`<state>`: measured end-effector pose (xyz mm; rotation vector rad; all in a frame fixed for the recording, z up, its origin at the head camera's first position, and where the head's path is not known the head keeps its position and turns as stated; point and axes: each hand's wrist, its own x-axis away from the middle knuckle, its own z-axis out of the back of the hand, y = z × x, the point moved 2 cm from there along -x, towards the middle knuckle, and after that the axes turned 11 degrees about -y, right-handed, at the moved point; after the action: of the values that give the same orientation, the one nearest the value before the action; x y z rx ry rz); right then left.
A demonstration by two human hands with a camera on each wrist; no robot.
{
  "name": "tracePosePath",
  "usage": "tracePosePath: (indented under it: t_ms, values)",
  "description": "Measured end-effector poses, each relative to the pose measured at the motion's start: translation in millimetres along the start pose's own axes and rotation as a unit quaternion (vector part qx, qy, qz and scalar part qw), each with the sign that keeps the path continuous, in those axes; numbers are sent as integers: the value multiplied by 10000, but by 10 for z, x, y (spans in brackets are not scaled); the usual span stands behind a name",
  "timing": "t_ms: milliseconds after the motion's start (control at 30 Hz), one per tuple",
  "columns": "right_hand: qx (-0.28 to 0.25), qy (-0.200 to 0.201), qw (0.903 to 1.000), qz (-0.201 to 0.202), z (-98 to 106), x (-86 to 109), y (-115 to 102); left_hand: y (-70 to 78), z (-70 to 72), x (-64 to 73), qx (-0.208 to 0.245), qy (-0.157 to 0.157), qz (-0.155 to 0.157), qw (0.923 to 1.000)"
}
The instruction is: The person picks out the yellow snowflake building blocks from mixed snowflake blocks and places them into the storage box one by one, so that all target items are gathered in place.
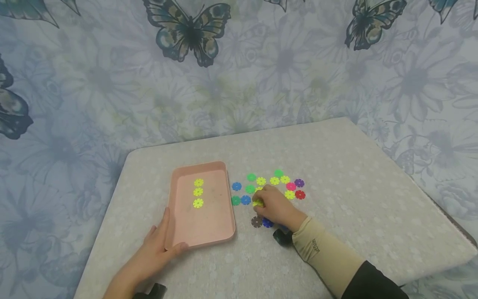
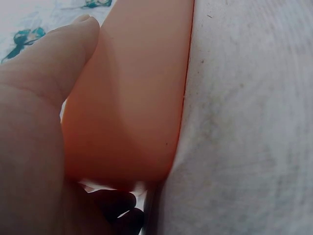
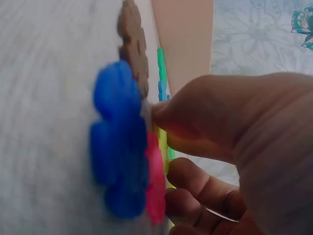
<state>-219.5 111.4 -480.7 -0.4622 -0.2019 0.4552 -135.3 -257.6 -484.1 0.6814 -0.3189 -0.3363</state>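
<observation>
My left hand rests at the near left corner of a pink tray, thumb along the near edge and fingers along the left side. In the left wrist view the thumb lies against the tray's wall. Inside the tray, three yellow flower-shaped plastic discs form a column. My right hand reaches into the loose discs right of the tray and pinches a yellow disc between thumb and fingers, close over the table. Another yellow disc is partly hidden behind the fingers.
Around the right hand lie green, light blue, yellow, pink, purple and red discs. Brown and dark blue ones are nearer. The table meets a butterfly-patterned wall behind.
</observation>
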Motion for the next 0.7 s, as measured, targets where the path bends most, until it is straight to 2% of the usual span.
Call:
tracePosePath:
  t_ms: [267, 500, 700]
  values:
    - [37, 107, 9999, 102, -4, -7, -8, 14, 4, 7, 19, -6, 10, 10000]
    - [-272, -80, 9996, 34, 3, -7, -22, 0, 3, 0, 52, -3, -9, 10000]
    - [-224, -102, 9994, 226, 3, -3, -20, 6, 0, -5, 52, -3, -4, 10000]
